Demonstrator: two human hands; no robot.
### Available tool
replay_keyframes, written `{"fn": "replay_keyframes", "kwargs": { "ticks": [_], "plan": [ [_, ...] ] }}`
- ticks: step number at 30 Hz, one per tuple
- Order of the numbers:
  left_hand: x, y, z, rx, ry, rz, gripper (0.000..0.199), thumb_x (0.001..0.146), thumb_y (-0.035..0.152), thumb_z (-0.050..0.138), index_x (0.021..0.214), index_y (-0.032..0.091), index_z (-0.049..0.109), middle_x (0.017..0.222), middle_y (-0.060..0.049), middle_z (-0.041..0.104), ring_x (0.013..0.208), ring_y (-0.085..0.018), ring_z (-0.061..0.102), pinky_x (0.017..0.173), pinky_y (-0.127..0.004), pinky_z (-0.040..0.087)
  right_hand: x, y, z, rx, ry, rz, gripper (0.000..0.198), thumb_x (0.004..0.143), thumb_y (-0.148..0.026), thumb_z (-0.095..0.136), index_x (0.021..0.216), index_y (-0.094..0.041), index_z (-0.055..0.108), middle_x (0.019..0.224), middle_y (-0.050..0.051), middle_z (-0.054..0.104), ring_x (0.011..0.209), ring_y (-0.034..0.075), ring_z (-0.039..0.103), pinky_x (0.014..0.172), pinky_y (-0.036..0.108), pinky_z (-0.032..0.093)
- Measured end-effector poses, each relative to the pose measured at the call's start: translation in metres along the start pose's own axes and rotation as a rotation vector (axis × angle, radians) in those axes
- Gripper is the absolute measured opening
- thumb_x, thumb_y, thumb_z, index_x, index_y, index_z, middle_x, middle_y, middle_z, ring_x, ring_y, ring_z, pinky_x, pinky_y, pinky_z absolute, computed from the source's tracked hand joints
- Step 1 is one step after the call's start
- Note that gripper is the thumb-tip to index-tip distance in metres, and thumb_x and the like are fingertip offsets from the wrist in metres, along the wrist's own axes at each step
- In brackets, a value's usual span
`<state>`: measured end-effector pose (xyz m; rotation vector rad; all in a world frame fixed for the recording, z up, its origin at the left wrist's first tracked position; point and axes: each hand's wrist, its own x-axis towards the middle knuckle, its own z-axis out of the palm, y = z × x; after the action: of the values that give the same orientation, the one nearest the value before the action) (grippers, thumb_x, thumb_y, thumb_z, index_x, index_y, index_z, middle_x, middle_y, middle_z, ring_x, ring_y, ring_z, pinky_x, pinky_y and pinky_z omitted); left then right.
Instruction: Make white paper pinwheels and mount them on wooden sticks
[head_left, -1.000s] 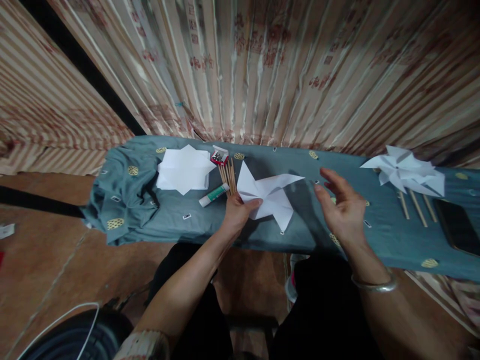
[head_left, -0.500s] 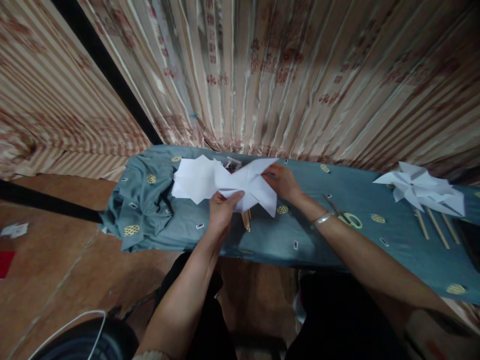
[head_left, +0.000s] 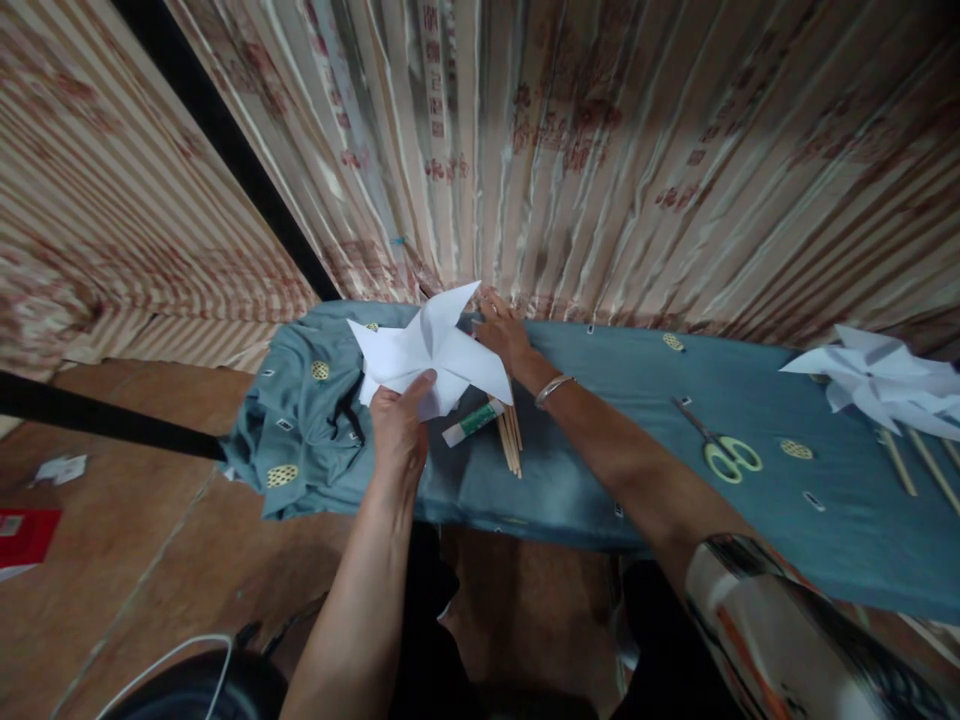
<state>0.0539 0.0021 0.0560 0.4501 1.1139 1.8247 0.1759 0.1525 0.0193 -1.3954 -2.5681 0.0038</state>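
A white paper pinwheel (head_left: pixel 435 345) with folded blades is held up over the table by my left hand (head_left: pixel 401 420). The left thumb presses near its middle, and the other fingers are hidden behind it. My right hand (head_left: pixel 504 330) reaches past the pinwheel to the table's back edge, its fingers stretched out and partly covered by a blade. What lies under those fingertips is hidden. Below the pinwheel rest a green and white glue stick (head_left: pixel 472 423) and several thin wooden sticks (head_left: pixel 511 440). More white paper lies behind the pinwheel, mostly covered.
Scissors with light green handles (head_left: pixel 731 458) lie to the right on the blue-green tablecloth (head_left: pixel 600 440). Farther right are more paper pinwheels (head_left: pixel 874 375) on wooden sticks (head_left: pixel 898 462). A pleated curtain (head_left: pixel 570 150) hangs behind the table. A dark pole (head_left: pixel 240 150) stands at the left.
My right hand has let go of the pinwheel and moved to the table's back edge. The pinwheel, in my left hand, has shifted left, and the glue stick now shows.
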Motion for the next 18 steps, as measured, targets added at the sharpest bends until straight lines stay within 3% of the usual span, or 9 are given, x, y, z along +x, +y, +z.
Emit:
{"fn": "replay_keyframes", "kwargs": {
  "ticks": [11,18],
  "plan": [
    [-0.0042,-0.0085,0.0058,-0.064,0.005,-0.004,0.036,0.043,0.017,0.085,0.077,0.015,0.072,0.08,-0.003,0.077,0.079,-0.019,0.071,0.083,-0.032,0.054,0.0088,0.0,0.0056,-0.003,-0.052,0.068,0.029,0.097,-0.022,0.046,0.109,-0.014,0.071,0.134,0.016,0.059,0.134,0.03,0.044,0.105,0.043,0.043],
    [-0.0056,-0.0088,0.0082,-0.036,-0.004,-0.024,0.032,0.044,0.018,0.085,0.073,0.015,0.071,0.078,-0.003,0.076,0.078,-0.018,0.07,0.082,-0.03,0.053,0.0102,-0.0042,0.0036,0.012,-0.072,0.131,0.028,0.097,-0.023,0.047,0.108,-0.014,0.071,0.125,0.016,0.066,0.129,0.031,0.049,0.102,0.042,0.043]
  ]
}}
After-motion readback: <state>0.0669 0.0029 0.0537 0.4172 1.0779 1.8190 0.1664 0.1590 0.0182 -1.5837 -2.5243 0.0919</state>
